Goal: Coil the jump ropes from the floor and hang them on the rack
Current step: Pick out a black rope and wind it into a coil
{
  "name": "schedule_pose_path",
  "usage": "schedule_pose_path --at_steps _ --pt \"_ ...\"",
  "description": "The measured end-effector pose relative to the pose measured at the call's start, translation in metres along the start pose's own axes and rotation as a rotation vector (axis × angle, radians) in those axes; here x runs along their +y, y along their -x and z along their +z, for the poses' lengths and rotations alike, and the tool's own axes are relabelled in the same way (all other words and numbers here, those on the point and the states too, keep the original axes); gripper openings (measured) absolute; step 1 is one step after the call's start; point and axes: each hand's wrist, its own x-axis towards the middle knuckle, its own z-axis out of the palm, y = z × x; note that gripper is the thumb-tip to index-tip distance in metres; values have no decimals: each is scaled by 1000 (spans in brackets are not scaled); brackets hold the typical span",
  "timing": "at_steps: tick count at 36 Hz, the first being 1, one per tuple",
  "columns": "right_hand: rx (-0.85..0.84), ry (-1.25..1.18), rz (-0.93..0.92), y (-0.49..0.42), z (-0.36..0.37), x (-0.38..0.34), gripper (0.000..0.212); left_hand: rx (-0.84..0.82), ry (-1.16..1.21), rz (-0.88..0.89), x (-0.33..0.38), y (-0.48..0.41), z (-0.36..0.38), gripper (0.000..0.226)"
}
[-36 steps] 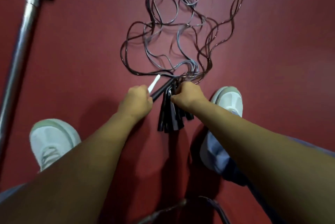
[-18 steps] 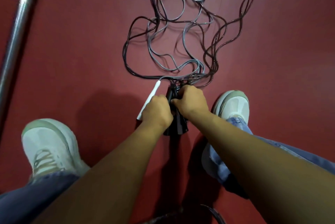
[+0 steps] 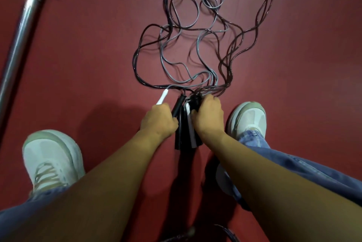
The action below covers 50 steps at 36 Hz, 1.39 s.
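Several jump ropes lie tangled on the red floor, their black and grey cords (image 3: 197, 46) spreading in loose loops away from me. Their handles are bunched between my hands: a bundle of black handles (image 3: 183, 130) with one white handle among them. My left hand (image 3: 158, 120) is closed around a separate white handle (image 3: 162, 98), whose tip sticks out up-left. My right hand (image 3: 208, 116) grips the top of the handle bundle where the cords leave it. Both hands are low, near the floor.
A metal rack pole (image 3: 18, 34) with a crossbar joint runs along the left edge. My white shoes stand on either side, left shoe (image 3: 52, 160) and right shoe (image 3: 247, 119). A dark rope end (image 3: 225, 233) lies at the bottom edge.
My left hand closed in against the bundle, then drew slightly apart from it, still holding the white handle. The right hand kept its grip on the bundle.
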Motion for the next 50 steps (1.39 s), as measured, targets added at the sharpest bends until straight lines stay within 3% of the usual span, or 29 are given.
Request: schedule_pose_path --at_steps 6,11,14,18,23,25,29,31,34,41,44,46,48,50 --pt "-36 -11 -3 -5 6 0 24 -2 -12 -2 -1 -3 -3 18" --pt "-202 -180 -15 -1 -6 -5 25 -30 -17 -24 -4 1 -18 17" --pt "-354 -291 -24 11 -44 -11 21 -87 -47 -35 1 12 -41 31" --pt "-442 -486 -77 35 -112 -29 16 -159 -50 3 11 37 -85 23" --pt "-595 -828 -101 67 -191 -52 15 -158 375 -26 43 85 -145 25" --pt "-612 -821 -167 85 -219 -62 16 -192 661 -42 63 113 -173 29" --pt "-751 -715 -330 140 -267 -83 15 -413 1095 41 93 163 -223 65" --pt "-866 -635 -385 167 -281 -92 15 -447 1240 67 105 187 -240 53" --pt "-949 -557 -457 201 -296 -101 11 -328 1320 115 122 230 -261 24" --pt "-719 -670 -515 240 -304 -108 7 139 1463 159 116 286 -297 15" --pt "-655 -597 -518 250 -303 -114 12 293 1443 95 98 295 -297 18" --pt "-619 -461 -570 256 -299 -117 11 370 1389 80 81 297 -294 31" --pt "-621 -375 -618 262 -294 -124 9 465 1297 131 62 303 -291 43" --pt "-615 -369 -641 266 -293 -130 10 523 1198 199 51 313 -294 35"
